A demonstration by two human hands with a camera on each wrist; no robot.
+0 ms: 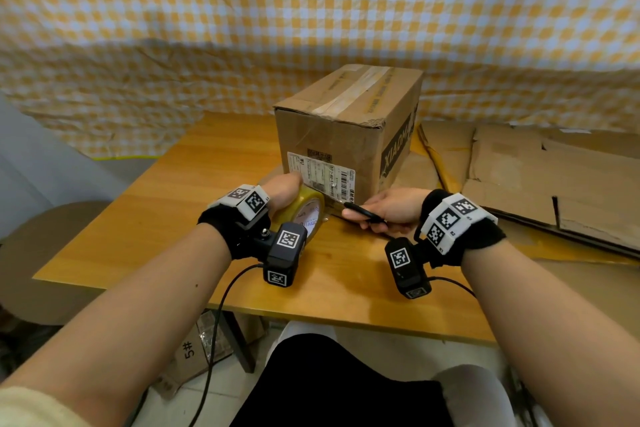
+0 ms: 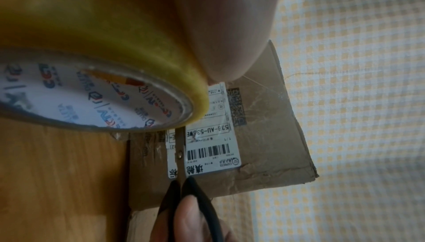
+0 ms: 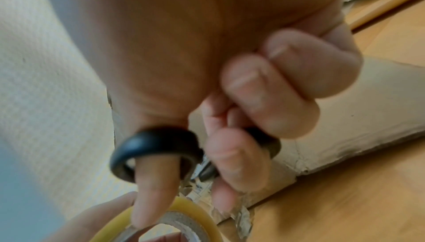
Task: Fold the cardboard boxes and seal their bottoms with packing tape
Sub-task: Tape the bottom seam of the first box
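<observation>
Left hand [image 1: 282, 189] grips tape roll [image 1: 304, 213]; right hand [image 1: 389, 208] holds scissors [image 1: 360, 211]

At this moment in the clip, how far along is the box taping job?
Done: one cardboard box stands folded on the table, a tape strip along its upper seam. In hand: the left hand holds the tape roll by the box's near face, while the right hand works scissors at the tape between roll and box. Left: flat cardboard lies unfolded to the right.
</observation>
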